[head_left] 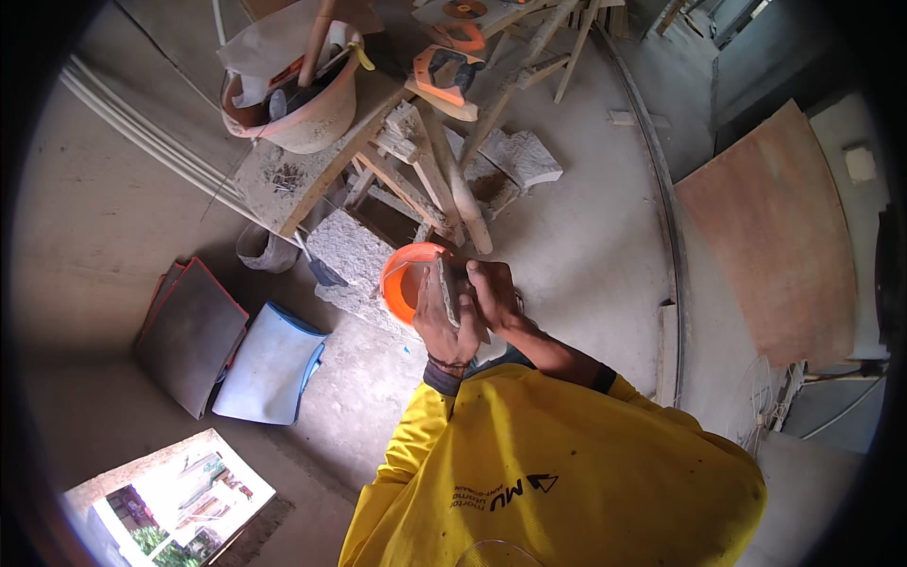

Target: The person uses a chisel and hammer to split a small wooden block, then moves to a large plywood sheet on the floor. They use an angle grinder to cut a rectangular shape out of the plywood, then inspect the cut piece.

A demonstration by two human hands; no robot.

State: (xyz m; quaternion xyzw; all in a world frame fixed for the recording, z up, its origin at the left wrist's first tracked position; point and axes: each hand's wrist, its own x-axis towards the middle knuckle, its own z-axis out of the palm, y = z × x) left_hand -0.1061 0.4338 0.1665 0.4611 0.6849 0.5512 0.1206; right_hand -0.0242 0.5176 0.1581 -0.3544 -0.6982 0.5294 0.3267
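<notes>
Gripping a flat grey piece between left hand and right hand, fingers of both clamped on it, presumably to steady it (two-sided hold). It's by the orange bucket's right rim; bucket likely sits close for reach.

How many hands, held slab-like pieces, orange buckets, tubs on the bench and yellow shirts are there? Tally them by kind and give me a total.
Hands: 2, left hand and right hand
Grey slab-like piece: 1
Orange bucket: 1
Tub on the bench: 1
Yellow shirt: 1
Total: 6
</notes>
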